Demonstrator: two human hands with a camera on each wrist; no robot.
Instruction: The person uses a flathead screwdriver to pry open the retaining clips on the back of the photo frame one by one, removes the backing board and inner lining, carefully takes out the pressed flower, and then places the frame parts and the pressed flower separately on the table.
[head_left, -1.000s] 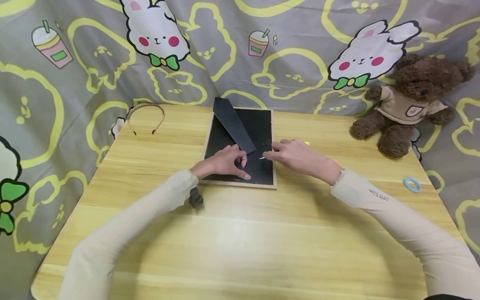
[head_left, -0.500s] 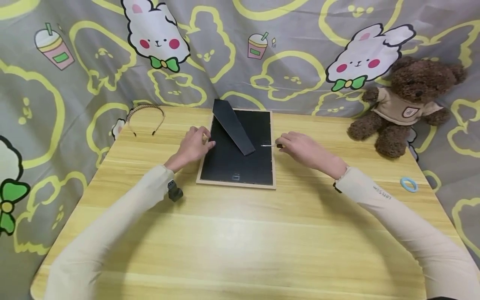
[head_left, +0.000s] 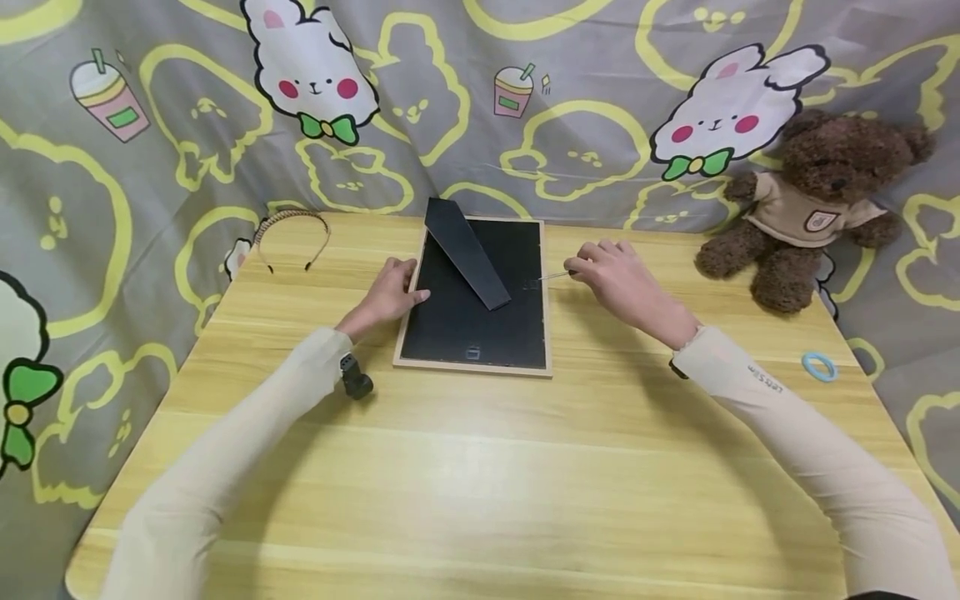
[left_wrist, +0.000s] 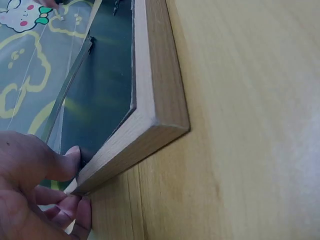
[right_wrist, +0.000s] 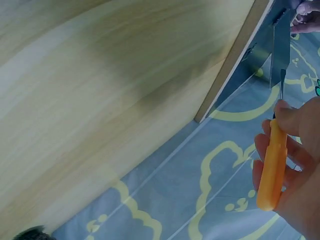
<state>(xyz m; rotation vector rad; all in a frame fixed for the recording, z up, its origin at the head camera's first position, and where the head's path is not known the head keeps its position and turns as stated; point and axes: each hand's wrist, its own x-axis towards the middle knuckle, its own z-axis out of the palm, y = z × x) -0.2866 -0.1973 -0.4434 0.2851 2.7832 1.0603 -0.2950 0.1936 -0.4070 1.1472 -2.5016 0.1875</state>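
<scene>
A picture frame (head_left: 442, 333) lies on the table with its black back up and a light wood border around it. Its black easel leg (head_left: 467, 257) sits slanted across the upper part. My left hand (head_left: 385, 296) grips the left edge; in the left wrist view the thumb (left_wrist: 69, 162) is on top and the fingers are against the outer side. My right hand (head_left: 618, 279) holds a screwdriver by its yellow-orange handle (right_wrist: 273, 170). The thin metal shaft (head_left: 555, 275) points left over the right border, near a small hanger (head_left: 531, 285). Whether the tip touches anything is unclear.
A brown teddy bear (head_left: 813, 200) sits at the back right, and a light blue ring (head_left: 819, 367) lies in front of it. At the back left stands a headband (head_left: 291, 229). A patterned curtain (head_left: 450, 100) hangs right behind the wooden table (head_left: 465, 483).
My left hand has gone from the frame's lower middle to its left edge. My right hand has drawn back to the right and slightly away with the screwdriver, whose shaft has come into view.
</scene>
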